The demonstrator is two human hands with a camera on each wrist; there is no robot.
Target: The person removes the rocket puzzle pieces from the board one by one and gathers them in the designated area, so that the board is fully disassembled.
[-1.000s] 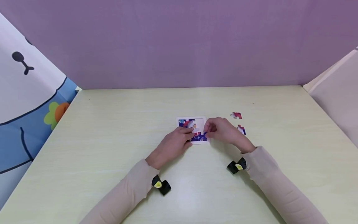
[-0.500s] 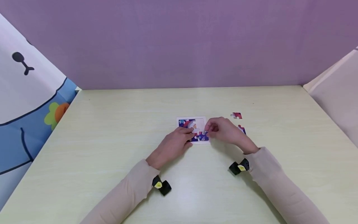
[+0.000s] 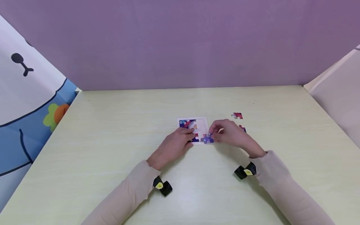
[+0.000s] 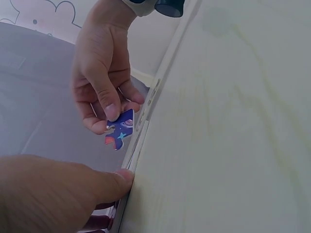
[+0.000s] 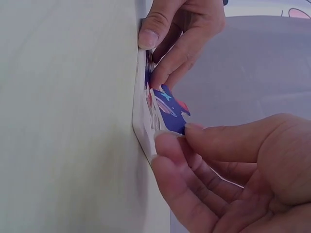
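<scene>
The right hand (image 3: 229, 135) pinched a blue puzzle piece (image 3: 207, 138) between thumb and fingers, lifted at the near right corner of the puzzle tray (image 3: 201, 119). The left hand (image 3: 174, 145) rested on the tray's left part, fingers curled, thumb at its edge. Two loose pieces (image 3: 237, 116) lay on the counter (image 3: 112, 131) to the right.
</scene>
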